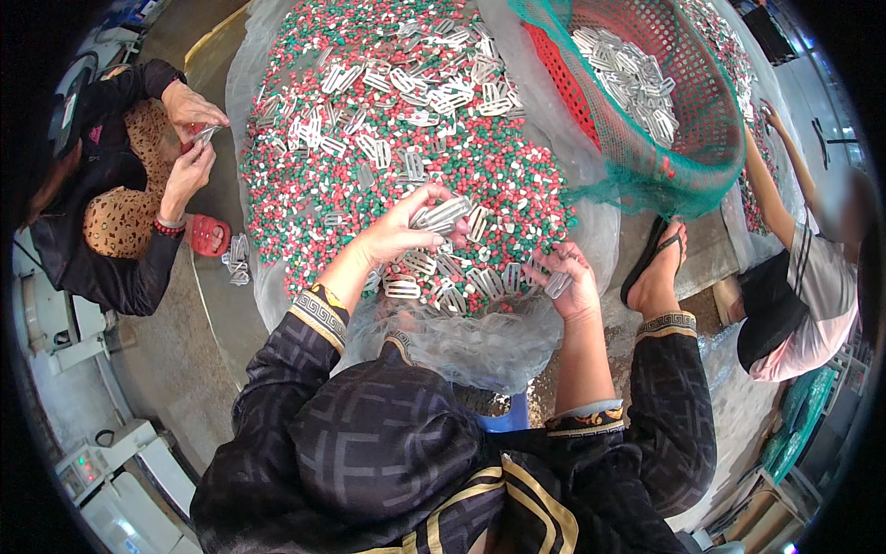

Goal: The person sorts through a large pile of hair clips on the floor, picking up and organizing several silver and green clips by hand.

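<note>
My left hand (pixel 411 226) is closed round a small bunch of pale grey slotted slide buckles (pixel 443 214), held just above the heap. In the fingers of my right hand (pixel 574 277) is one slide buckle (pixel 557 284), gripped low by the heap's right edge. Beneath both hands lie more loose slide buckles (pixel 402 288), in front of me. They rest on a wide spread of small red, green and white pellets (pixel 318 198) on clear plastic sheeting (pixel 461 346). The palm side of my left hand is partly hidden by the bunch.
A red basket (pixel 697 74) draped with green netting (pixel 678 189) stands at right, holding many slide buckles. At left a co-worker's hands (pixel 189 175) hold a small piece near a red slipper (pixel 209 235). Another person (pixel 817 295) reaches in at far right. My sandalled foot (pixel 657 277) is beside the sheeting.
</note>
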{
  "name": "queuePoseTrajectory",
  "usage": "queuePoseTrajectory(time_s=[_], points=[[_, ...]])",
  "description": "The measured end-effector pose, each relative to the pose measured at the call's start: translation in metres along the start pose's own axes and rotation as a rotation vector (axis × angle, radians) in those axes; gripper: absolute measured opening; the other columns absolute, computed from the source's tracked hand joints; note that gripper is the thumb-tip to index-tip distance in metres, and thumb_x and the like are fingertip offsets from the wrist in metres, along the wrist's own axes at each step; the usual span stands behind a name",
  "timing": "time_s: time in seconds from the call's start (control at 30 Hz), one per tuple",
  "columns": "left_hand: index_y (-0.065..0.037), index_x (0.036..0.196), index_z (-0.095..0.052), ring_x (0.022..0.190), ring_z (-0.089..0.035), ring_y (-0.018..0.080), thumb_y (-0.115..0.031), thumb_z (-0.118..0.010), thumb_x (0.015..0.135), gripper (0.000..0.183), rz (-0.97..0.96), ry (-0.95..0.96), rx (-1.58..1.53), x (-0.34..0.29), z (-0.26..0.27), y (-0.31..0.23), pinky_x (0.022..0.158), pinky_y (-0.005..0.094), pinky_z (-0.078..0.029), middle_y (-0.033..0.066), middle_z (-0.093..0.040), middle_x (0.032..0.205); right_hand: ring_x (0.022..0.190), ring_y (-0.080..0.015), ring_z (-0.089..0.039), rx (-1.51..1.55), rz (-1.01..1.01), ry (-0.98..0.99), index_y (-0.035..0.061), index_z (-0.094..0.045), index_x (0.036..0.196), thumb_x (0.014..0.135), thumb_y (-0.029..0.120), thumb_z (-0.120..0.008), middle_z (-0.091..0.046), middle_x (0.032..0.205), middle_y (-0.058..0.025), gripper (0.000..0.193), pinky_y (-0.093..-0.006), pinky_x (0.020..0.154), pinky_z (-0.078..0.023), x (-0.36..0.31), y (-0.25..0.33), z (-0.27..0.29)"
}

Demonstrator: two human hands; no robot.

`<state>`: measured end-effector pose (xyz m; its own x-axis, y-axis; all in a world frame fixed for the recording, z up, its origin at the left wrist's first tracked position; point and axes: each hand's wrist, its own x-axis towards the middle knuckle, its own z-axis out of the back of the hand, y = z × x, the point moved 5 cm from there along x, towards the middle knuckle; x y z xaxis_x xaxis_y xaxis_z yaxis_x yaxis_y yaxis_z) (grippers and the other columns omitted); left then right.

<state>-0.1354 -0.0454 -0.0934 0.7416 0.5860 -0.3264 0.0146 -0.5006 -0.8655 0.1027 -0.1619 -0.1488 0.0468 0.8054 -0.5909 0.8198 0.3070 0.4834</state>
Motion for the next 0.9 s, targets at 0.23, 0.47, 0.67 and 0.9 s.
queuePoseTrajectory(time_s=[0.23,0.47,0.67,0.9], points=[[-0.011,0.104,-0.057,0.086,-0.058,0.013,-0.012,-0.074,0.071,0.037,-0.22,-0.006,0.643,0.019,-0.035,0.027,0.075,0.029,-0.047,0.0011,-0.06,0.095,0.082,-0.0265,-0.063,-1.588,0.162,-0.299,0.0074,-0.057,0.086,0.07,0.022,-0.072,-0.062,0.074,-0.011,0.026,-0.04,0.071,-0.049,-0.002,-0.017,0.002],[-0.014,0.094,-0.057,0.088,-0.056,0.0242,-0.014,-0.067,0.068,0.028,-0.377,0.11,1.51,0.013,-0.083,0.075,0.068,0.0383,-0.05,0.004,-0.049,0.094,0.063,-0.0201,-0.06,-0.974,0.163,-0.343,0.0043,-0.055,0.074,0.069,0.007,-0.063,-0.057,0.062,-0.006,0.009,-0.0321,0.058,-0.046,0.008,-0.017,0.02],[-0.013,0.094,-0.06,0.08,-0.061,0.0247,-0.011,-0.064,0.074,0.021,-0.338,-0.01,1.146,0.013,-0.056,0.053,0.068,0.0381,-0.049,0.006,-0.061,0.081,0.064,-0.0146,-0.062,-0.717,0.033,-0.241,0.0044,-0.055,0.091,0.08,0.005,-0.058,-0.064,0.081,-0.0091,0.012,-0.0271,0.053,-0.047,-0.002,0.007,0.009],[-0.004,0.104,-0.059,0.075,-0.057,0.0093,-0.01,-0.067,0.078,0.028,0.061,-0.186,-0.172,-0.009,-0.006,0.035,0.063,0.0226,-0.048,0.0024,-0.062,0.089,0.082,-0.0233,-0.065,-0.168,-0.143,-0.022,-0.0005,-0.055,0.108,0.086,0.012,-0.057,-0.063,0.101,-0.0165,0.025,-0.0314,0.067,-0.053,-0.003,-0.007,-0.011]])
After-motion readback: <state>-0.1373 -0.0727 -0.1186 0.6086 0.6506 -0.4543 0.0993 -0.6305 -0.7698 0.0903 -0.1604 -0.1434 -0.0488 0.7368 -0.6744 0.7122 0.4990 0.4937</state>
